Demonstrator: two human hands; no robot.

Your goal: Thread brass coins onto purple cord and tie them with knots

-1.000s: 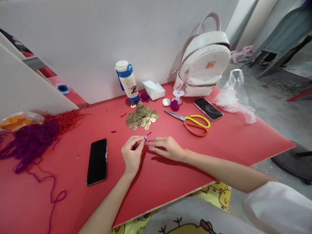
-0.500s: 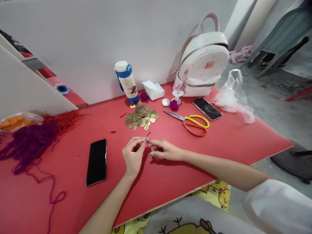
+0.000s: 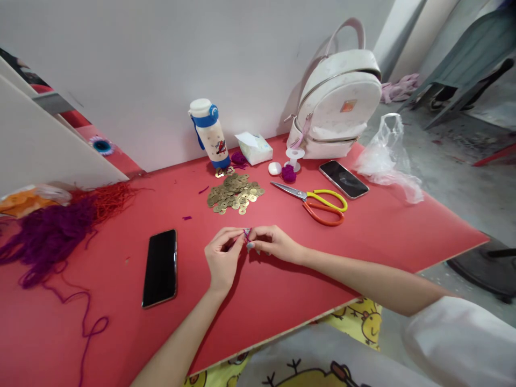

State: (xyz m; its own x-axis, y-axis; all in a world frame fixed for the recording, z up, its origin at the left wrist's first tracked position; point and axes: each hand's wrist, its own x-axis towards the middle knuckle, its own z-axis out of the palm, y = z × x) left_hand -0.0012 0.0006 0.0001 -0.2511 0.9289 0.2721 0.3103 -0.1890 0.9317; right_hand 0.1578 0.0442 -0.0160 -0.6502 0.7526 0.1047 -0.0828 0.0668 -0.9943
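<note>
My left hand (image 3: 221,258) and my right hand (image 3: 272,243) meet fingertip to fingertip over the red table (image 3: 282,290). Both pinch a small piece of purple thread (image 3: 246,233) between thumb and forefinger. A pile of brass coins (image 3: 235,194) lies just beyond the hands. A black phone (image 3: 160,266) lies face up to the left of my left hand. Scissors with yellow and orange handles (image 3: 318,203) lie to the right of the coins.
A heap of purple and red yarn (image 3: 56,228) sprawls at the left edge. Along the wall stand a water bottle (image 3: 210,133), a tissue pack (image 3: 253,148), a white spool (image 3: 294,158) and a white backpack (image 3: 338,105). A second phone (image 3: 343,179) and a plastic bag (image 3: 385,156) lie at the right.
My right hand has drawn in toward the left, from flat fingers to a pinch. The fingertips of both hands now touch on the thread.
</note>
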